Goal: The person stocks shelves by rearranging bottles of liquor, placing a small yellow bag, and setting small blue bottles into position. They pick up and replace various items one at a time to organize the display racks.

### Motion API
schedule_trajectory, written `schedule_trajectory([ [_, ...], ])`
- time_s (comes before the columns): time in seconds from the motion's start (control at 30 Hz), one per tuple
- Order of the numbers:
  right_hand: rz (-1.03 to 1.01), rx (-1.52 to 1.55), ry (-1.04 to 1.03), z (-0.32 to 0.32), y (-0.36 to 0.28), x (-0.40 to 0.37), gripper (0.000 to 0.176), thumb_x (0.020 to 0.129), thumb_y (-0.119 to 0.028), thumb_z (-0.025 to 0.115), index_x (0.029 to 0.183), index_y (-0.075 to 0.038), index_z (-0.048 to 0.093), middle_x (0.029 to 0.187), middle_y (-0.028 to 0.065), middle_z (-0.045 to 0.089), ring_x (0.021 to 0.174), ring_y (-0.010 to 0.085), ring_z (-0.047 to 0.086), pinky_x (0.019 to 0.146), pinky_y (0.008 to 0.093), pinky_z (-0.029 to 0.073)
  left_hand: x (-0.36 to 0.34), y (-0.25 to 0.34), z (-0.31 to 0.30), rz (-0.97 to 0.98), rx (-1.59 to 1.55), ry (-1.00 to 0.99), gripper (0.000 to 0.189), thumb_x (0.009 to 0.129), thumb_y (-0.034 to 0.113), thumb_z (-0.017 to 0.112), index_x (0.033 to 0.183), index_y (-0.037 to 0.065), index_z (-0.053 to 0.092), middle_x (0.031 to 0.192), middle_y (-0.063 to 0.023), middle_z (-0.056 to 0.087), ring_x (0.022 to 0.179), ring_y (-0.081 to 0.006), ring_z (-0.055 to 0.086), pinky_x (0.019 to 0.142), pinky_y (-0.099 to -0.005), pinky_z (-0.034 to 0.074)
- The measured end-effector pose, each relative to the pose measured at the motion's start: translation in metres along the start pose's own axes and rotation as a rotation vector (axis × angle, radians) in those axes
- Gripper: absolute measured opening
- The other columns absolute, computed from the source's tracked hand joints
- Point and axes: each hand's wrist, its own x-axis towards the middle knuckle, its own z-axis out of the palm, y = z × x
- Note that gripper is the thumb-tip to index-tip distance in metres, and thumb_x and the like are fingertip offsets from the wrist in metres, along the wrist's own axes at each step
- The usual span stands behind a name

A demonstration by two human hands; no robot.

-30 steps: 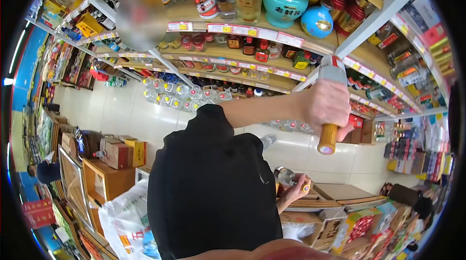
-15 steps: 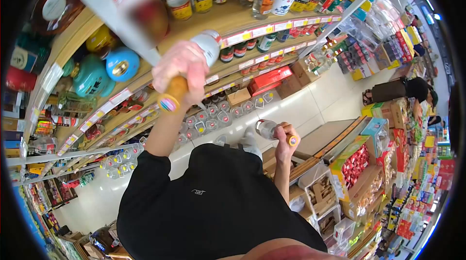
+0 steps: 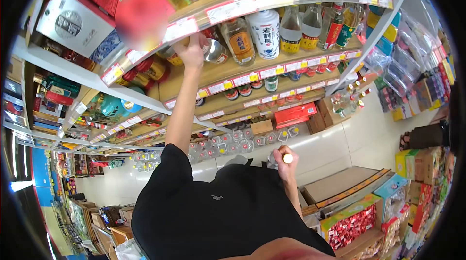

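Upper middle of frame, left hand (image 3: 191,55) grips a tilted bottle (image 3: 215,51) at the shelf (image 3: 212,74) — standing it up probably needs a wrist twist; right hand (image 3: 287,168) clutches another bottle (image 3: 288,158).

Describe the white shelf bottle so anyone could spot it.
Find the wooden shelf the left hand reaches into. The white bottle stands there, just right of an orange-labelled bottle. Its opaque body sets it apart from its clear glass neighbours.

Left hand (image 3: 192,55) closed round a clear bottle (image 3: 215,51) over the shelf (image 3: 221,72), orange-label bottle (image 3: 240,44) and white bottle (image 3: 268,34) to that hand's right; right hand (image 3: 286,169), well below, grips a pale-capped bottle (image 3: 288,158).
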Motion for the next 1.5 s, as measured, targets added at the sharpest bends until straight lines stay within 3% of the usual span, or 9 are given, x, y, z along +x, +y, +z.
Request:
schedule_trajectory([
  [0.13,0.063,0.078,-0.044,-0.025,0.003,0.016,0.033,0.094,-0.01,0.076,0.074,-0.002,0.051,0.066,0.0036,0.05,0.062,0.0128,0.043,0.058,0.0329,0.038,0.024,-0.015,-0.002,-0.161,-0.017,0.078,0.013,0.106,0.001,0.055,0.116,-0.003,0.064,0.081,-0.0105,0.066,0.063,-0.0159,0.063,0.052,-0.0313,0.05],
  [0.37,0.088,0.064,-0.033,-0.022,0.011,0.021,0.032,0.094,-0.009,0.076,0.074,-0.002,0.052,0.066,0.0031,0.05,0.063,0.0125,0.043,0.059,0.0323,0.039,0.044,-0.049,-0.006,0.532,0.947,-0.03,0.015,0.1,0.011,0.067,0.111,0.001,0.07,0.101,-0.0118,0.073,0.096,-0.0304,0.07,0.085,-0.0443,0.055],
  [0.5,0.098,0.076,-0.041,-0.001,-0.003,0.024,0.031,0.093,-0.009,0.076,0.075,-0.002,0.053,0.067,0.0024,0.052,0.065,0.0121,0.045,0.06,0.0322,0.039,0.042,-0.073,-0.005,0.478,0.982,-0.028,0.021,0.094,0.008,0.069,0.115,0.003,0.073,0.109,-0.0153,0.074,0.107,-0.0387,0.068,0.096,-0.0495,0.051],
  [0.73,-0.154,0.169,-0.083,0.034,-0.065,0.05,0.029,0.097,-0.009,0.071,0.076,-0.004,0.051,0.071,0.007,0.057,0.065,0.0137,0.05,0.06,0.0304,0.04,0.028,-0.078,-0.004,0.475,1.001,-0.041,0.026,0.089,0.014,0.075,0.113,0.004,0.073,0.107,-0.0165,0.074,0.1,-0.0391,0.069,0.09,-0.0484,0.053],
  [0.8,-0.301,0.212,-0.114,0.048,-0.103,0.063,0.03,0.097,-0.01,0.071,0.076,-0.005,0.05,0.072,0.0083,0.057,0.065,0.0155,0.051,0.06,0.0306,0.04,0.019,-0.04,-0.005,0.215,0.798,-0.056,0.027,0.09,0.014,0.076,0.115,0.004,0.072,0.105,-0.0157,0.074,0.095,-0.0381,0.071,0.085,-0.0476,0.053],
  [1.03,-0.676,0.495,-0.23,0.105,-0.204,0.124,0.031,0.098,-0.012,0.067,0.077,-0.008,0.045,0.069,0.0054,0.052,0.064,0.0188,0.047,0.063,0.0379,0.04,-0.077,0.035,-0.092,0.197,0.522,0.183,0.012,0.095,0.009,0.075,0.105,0.002,0.074,0.099,-0.01,0.073,0.079,-0.0168,0.064,0.073,-0.0308,0.052],
  [1.3,-0.696,0.556,-0.332,0.177,-0.231,0.191,0.03,0.098,-0.006,0.065,0.075,-0.008,0.044,0.064,0.0061,0.048,0.058,0.0174,0.045,0.058,0.035,0.038,-0.112,0.01,-0.125,0.093,0.809,-0.447,0.046,0.091,0.041,0.079,0.121,0.006,0.072,0.12,-0.0116,0.069,0.106,-0.0342,0.07,0.091,-0.0452,0.057],
  [1.4,-0.724,0.454,-0.395,0.19,-0.231,0.208,0.029,0.099,-0.011,0.062,0.076,-0.01,0.043,0.063,0.0036,0.044,0.059,0.0171,0.043,0.069,0.04,0.04,-0.114,0.016,-0.116,0.02,0.869,-0.452,0.052,0.091,0.044,0.079,0.125,0.007,0.071,0.121,-0.0137,0.068,0.107,-0.0347,0.069,0.094,-0.0453,0.056],
  [1.5,-0.679,0.483,-0.384,0.201,-0.224,0.222,0.03,0.099,-0.004,0.064,0.076,-0.008,0.044,0.065,0.0047,0.046,0.056,0.0145,0.039,0.053,0.0315,0.033,-0.113,0.002,-0.107,0.099,0.789,-0.395,0.067,0.089,0.047,0.08,0.138,0.004,0.062,0.122,-0.0154,0.067,0.11,-0.0363,0.069,0.092,-0.0453,0.056],
])
